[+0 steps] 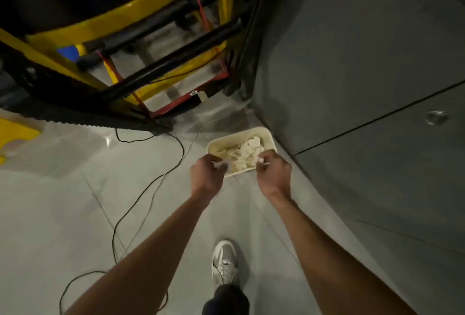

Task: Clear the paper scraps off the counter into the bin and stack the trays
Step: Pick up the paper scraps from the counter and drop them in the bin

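Note:
A cream rectangular bin (268, 136) stands on the floor beside the dark cabinet, with several white paper scraps (247, 152) heaped inside it. Both arms reach down over its near edge. My left hand (207, 175) hangs over the bin's near left corner, fingers curled round a small white paper scrap (221, 164). My right hand (274, 172) hovers over the near right corner and grips another white paper scrap (261, 161). No trays and no counter top are in view.
A yellow and black metal frame (141, 45) with red straps stands at the back left. Thin black cables (141, 201) trail across the pale tiled floor. A dark grey cabinet front (377, 88) fills the right side. My shoe (224, 262) is below the hands.

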